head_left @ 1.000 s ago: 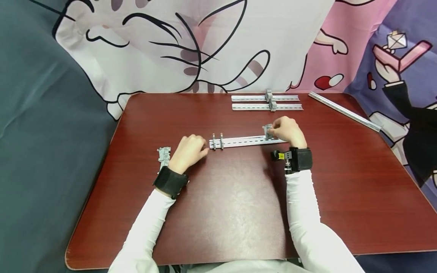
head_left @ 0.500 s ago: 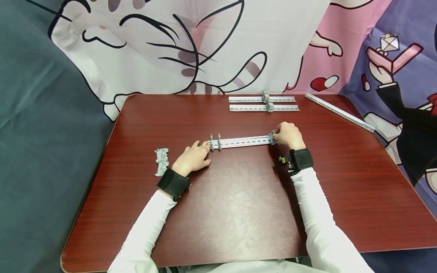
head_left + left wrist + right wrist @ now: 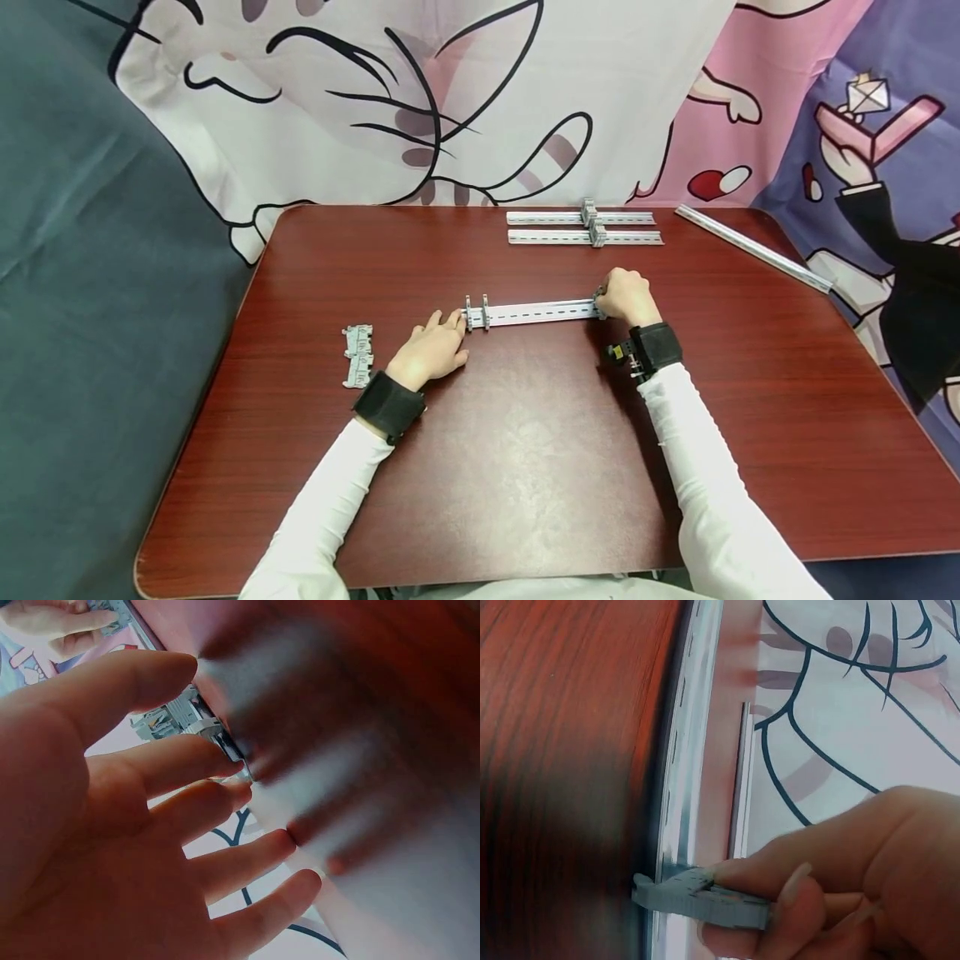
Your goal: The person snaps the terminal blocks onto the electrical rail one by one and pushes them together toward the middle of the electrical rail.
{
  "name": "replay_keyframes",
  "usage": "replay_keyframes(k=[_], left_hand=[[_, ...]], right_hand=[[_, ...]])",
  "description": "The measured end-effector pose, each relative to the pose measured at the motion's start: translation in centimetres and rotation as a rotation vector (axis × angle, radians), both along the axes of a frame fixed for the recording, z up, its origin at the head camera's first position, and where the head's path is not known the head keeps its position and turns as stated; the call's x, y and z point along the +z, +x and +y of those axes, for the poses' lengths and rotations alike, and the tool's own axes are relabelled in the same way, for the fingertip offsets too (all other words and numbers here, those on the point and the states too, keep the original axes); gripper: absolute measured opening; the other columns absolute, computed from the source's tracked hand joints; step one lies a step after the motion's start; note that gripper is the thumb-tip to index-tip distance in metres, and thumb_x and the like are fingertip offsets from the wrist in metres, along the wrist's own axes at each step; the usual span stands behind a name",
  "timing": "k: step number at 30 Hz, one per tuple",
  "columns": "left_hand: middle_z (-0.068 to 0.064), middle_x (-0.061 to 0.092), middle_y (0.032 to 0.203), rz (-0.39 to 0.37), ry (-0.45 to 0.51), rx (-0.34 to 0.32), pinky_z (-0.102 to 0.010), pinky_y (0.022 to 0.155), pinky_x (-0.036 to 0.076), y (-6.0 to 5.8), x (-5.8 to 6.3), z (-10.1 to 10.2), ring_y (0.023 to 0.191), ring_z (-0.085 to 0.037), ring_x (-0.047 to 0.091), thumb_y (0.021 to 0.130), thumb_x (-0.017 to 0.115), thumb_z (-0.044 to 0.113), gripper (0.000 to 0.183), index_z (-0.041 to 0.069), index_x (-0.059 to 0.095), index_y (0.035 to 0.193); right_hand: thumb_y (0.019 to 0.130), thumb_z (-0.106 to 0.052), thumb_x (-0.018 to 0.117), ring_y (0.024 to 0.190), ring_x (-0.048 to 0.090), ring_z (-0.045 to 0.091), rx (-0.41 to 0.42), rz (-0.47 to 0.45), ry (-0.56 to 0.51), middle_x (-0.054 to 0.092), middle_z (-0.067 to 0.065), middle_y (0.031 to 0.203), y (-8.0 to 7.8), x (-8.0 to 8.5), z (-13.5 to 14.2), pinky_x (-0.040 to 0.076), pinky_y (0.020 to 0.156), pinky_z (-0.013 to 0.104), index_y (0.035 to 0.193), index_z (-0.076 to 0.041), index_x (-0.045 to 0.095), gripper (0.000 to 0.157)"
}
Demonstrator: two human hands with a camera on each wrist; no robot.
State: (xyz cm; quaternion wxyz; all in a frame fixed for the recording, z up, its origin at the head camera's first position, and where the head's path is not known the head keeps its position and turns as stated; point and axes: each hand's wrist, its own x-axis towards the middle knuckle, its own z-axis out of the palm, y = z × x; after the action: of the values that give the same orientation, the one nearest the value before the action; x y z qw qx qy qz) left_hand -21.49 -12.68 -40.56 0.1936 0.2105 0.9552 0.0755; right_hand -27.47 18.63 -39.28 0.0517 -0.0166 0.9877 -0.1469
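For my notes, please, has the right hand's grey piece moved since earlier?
Yes: the grey piece shifted right and lower in the head view, against the rear rails.

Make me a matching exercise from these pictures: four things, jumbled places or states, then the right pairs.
1. Left hand
2. Right hand
3. Slanted rail
4. Loose grey pieces

A. Back right of the table
B. Pinching a grey block
C. Left of both hands
D. Spread, by the left end of the front rail

Pairs: 1-D, 2-B, 3-A, 4-C
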Motion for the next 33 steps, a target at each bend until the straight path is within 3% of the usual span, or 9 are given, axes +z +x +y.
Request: replay_keyframes(k=[3, 7, 15, 18, 23, 33], left_hand=[[-0.016, 0.017, 0.161, -0.01, 0.002, 0.002, -0.059, 0.109, 0.032, 0.0, 0.0, 0.1, 0.146, -0.043, 0.018, 0.1, 0.05, 0.028, 0.061, -0.001, 0.03, 0.15], [-0.014, 0.016, 0.162, -0.024, -0.007, 0.001, -0.059, 0.109, 0.031, 0.1, -0.1, 0.4, 0.147, -0.044, 0.017, 0.1, 0.049, 0.028, 0.06, -0.001, 0.03, 0.15], [-0.014, 0.017, 0.162, -0.023, -0.01, 0.007, -0.06, 0.108, 0.031, -0.1, 0.0, 0.7, 0.146, -0.044, 0.017, 0.1, 0.048, 0.027, 0.059, -0.001, 0.031, 0.15], [-0.014, 0.016, 0.162, -0.027, -0.012, 0.003, -0.061, 0.108, 0.031, -0.1, 0.0, 0.8, 0.147, -0.044, 0.016, 0.101, 0.048, 0.027, 0.059, -0.001, 0.03, 0.15], [-0.014, 0.016, 0.162, -0.036, 0.002, 0.007, -0.061, 0.109, 0.03, -0.1, -0.2, 0.6, 0.147, -0.044, 0.015, 0.101, 0.047, 0.027, 0.059, -0.001, 0.03, 0.15], [-0.013, 0.014, 0.163, -0.037, 0.002, 0.016, -0.061, 0.109, 0.029, 0.0, -0.2, 0.6, 0.147, -0.044, 0.014, 0.101, 0.047, 0.027, 0.058, 0.0, 0.03, 0.15]], right_hand=[[0.073, -0.008, 0.057, 0.077, 0.06, 0.036, -0.004, -0.009, -0.008, 0.06, 0.008, 0.063, 0.0, -0.2, 0.2, 0.048, 0.08, 0.054, 0.061, -0.006, 0.06, 0.013], [0.073, -0.009, 0.057, 0.073, 0.057, 0.032, -0.012, -0.01, -0.04, 0.058, 0.007, 0.064, 0.2, -0.6, 0.7, 0.047, 0.072, 0.047, 0.062, -0.007, 0.06, 0.012], [0.078, -0.01, 0.057, 0.062, 0.045, 0.022, -0.036, 0.053, -0.105, 0.045, -0.002, 0.056, 0.7, -0.5, 0.8, 0.035, 0.058, 0.031, 0.056, -0.008, 0.054, 0.023], [0.084, -0.016, 0.061, 0.056, 0.051, 0.02, -0.036, 0.041, -0.126, 0.052, 0.0, 0.051, 1.2, -0.2, 0.9, 0.036, 0.056, 0.029, 0.059, -0.004, 0.062, 0.028], [0.088, -0.027, 0.067, 0.057, 0.06, 0.023, -0.037, -0.012, -0.131, 0.066, 0.009, 0.057, 1.7, 0.9, 1.2, 0.04, 0.054, 0.03, 0.078, 0.002, 0.074, 0.032], [0.083, -0.015, 0.064, 0.061, 0.063, 0.02, -0.016, -0.07, -0.138, 0.067, 0.006, 0.059, 1.7, 1.2, 1.0, 0.043, 0.054, 0.028, 0.082, 0.0, 0.075, 0.019]])
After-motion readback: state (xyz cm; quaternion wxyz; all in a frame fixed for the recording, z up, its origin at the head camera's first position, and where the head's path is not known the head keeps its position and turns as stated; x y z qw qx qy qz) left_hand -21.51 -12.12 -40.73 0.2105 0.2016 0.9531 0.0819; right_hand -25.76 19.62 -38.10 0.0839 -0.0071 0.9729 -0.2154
